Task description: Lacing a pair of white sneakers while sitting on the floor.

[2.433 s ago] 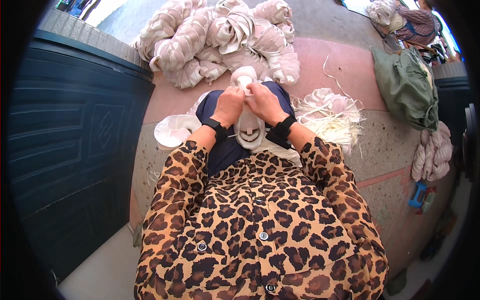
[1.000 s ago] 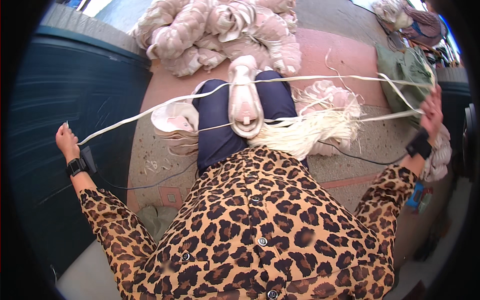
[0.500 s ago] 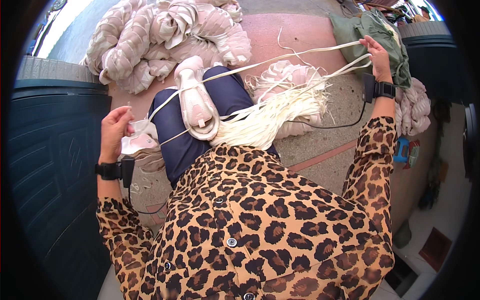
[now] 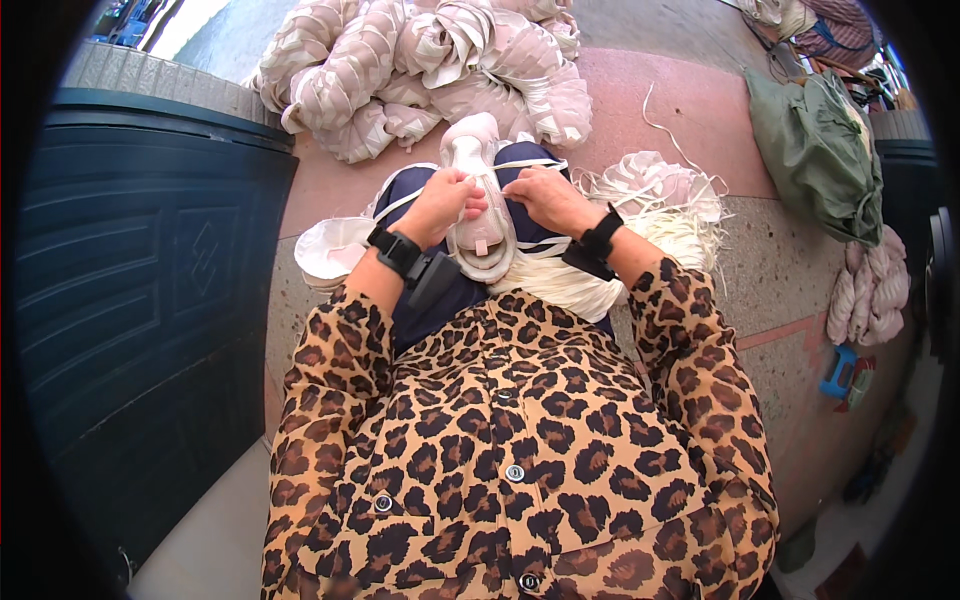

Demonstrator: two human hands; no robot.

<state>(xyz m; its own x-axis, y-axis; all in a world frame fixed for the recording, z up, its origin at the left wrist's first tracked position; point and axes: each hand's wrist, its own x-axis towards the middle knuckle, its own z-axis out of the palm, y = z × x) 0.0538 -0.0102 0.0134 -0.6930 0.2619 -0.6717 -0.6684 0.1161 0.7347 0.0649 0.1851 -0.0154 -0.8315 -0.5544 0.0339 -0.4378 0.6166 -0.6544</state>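
Left hand (image 4: 447,207) and right hand (image 4: 550,203) are close together over the lap, at a pink and white shoe (image 4: 482,230). Both arms reach forward in spotted sleeves (image 4: 325,380), with the elbows bent and out to the sides. The wrists turn in, so the fingers point toward each other. A black band (image 4: 398,252) goes around each wrist.

The left hand is curled up, with its fingers bent in over the shoe's left side. The right hand is narrow too, its thumb and first finger close together by the shoe's right edge. White lace (image 4: 535,164) shows near the fingers, but I cannot tell if either hand is pinching it.

A big dark blue door (image 4: 130,280) stands on the left. A large pile of pink and white rolls (image 4: 430,80) lies on the floor past the knees. A green sack (image 4: 815,165) sits to the right. A heap of pink pieces (image 4: 665,185) is just right of the legs. The shoe lies on the lap, between the legs, with its round opening toward the belly. A bunch of cream laces (image 4: 560,287) lies beside it on the right. A small blue thing (image 4: 837,370) is on the floor, far right.
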